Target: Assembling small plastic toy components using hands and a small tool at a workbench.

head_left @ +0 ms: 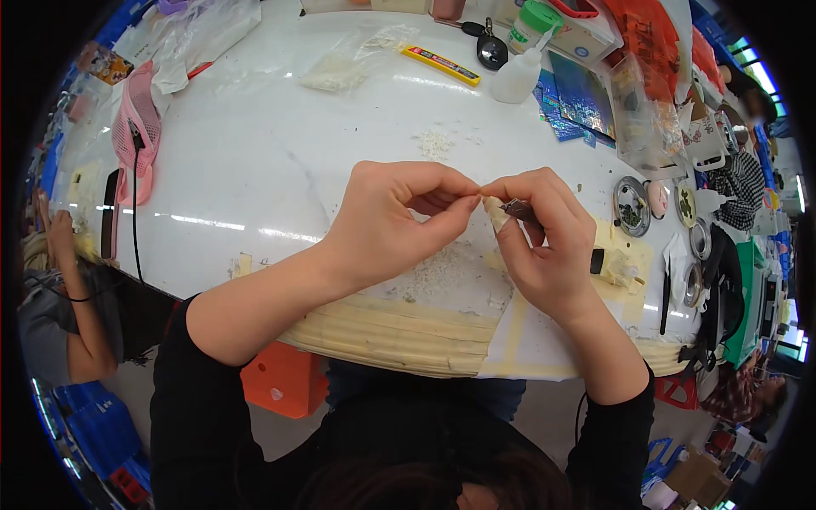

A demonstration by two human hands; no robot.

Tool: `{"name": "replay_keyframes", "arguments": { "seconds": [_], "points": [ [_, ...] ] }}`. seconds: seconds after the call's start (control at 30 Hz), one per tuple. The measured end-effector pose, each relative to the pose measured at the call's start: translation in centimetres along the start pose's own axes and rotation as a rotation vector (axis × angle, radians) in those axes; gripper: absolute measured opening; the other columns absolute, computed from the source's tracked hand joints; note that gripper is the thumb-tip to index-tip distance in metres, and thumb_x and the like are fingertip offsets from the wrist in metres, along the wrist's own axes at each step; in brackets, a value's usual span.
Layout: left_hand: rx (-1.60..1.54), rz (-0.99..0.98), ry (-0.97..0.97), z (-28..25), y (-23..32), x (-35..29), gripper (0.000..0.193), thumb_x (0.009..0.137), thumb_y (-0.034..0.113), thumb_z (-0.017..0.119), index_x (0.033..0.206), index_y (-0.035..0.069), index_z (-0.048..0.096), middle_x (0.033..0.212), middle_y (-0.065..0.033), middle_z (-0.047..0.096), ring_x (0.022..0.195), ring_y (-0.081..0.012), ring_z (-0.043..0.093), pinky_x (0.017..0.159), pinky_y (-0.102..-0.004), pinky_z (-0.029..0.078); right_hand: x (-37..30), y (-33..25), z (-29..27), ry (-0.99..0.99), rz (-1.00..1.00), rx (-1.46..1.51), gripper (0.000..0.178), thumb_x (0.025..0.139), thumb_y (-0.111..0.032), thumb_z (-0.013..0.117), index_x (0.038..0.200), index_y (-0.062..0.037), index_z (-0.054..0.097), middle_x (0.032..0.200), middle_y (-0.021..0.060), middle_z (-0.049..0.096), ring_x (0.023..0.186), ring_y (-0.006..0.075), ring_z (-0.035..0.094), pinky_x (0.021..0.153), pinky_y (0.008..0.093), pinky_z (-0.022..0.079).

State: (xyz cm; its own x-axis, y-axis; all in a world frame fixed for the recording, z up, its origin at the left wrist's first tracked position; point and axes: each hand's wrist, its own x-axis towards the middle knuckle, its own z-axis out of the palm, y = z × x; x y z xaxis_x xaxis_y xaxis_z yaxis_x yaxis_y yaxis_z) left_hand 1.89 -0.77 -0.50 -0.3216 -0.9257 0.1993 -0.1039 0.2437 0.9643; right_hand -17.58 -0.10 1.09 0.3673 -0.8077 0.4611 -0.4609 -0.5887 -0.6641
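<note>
Above the table (255,161), my left hand (395,217) has its thumb and index finger pinched together at the fingertips. Whatever lies in that pinch is too small to make out. Just to its right, close to those fingertips, my right hand (552,238) grips a dark, pointed metal tool (524,212), its tip toward the left hand. Pale cream tape (495,214) is wrapped round the right thumb's end. White shavings (438,274) lie scattered on the table below the hands, and a second patch of white crumbs (435,143) lies beyond them.
Further back are a yellow flat pack (440,65), a clear bag (336,72) and a white squeeze bottle (517,78). Blue shiny sheets (582,98) and round metal tins (631,206) are at right. A pink mesh pouch (136,127) and another person's arm (81,289) are at left.
</note>
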Motion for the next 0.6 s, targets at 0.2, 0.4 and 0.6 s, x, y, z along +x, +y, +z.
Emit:
{"name": "replay_keyframes", "arguments": {
  "seconds": [0.2,0.4,0.6],
  "points": [
    [-0.471,-0.27,-0.059,-0.74,0.11,0.62,0.014,0.093,0.008,0.064,0.102,-0.003,0.068,0.092,-0.01,0.071,0.084,-0.0154,0.07,0.075,-0.0265,0.058,0.11,-0.05,-0.23,-0.014,-0.034,0.063,0.046,0.071,0.012,0.056,0.113,-0.0035,0.068,0.089,0.0088,0.062,0.07,0.0173,0.062,0.059,0.0272,0.052],
    [-0.476,-0.228,-0.067,-0.65,-0.01,0.54,0.014,0.094,0.008,0.064,0.102,-0.003,0.067,0.092,-0.0101,0.071,0.084,-0.0146,0.069,0.077,-0.0276,0.058,0.04,0.08,-0.53,-0.033,0.016,0.157,0.046,0.071,0.011,0.056,0.113,-0.004,0.069,0.087,0.0061,0.062,0.067,0.01,0.057,0.052,0.022,0.04],
    [-0.516,-0.227,-0.074,-0.71,0.17,0.51,0.014,0.094,0.008,0.063,0.102,-0.003,0.067,0.093,-0.0104,0.071,0.082,-0.0139,0.069,0.076,-0.0281,0.058,0.12,-0.11,-0.63,-0.029,0.037,0.215,0.04,0.074,0.006,0.059,0.112,-0.0032,0.069,0.085,0.0055,0.063,0.067,0.0094,0.057,0.051,0.0211,0.038]
  ]
}}
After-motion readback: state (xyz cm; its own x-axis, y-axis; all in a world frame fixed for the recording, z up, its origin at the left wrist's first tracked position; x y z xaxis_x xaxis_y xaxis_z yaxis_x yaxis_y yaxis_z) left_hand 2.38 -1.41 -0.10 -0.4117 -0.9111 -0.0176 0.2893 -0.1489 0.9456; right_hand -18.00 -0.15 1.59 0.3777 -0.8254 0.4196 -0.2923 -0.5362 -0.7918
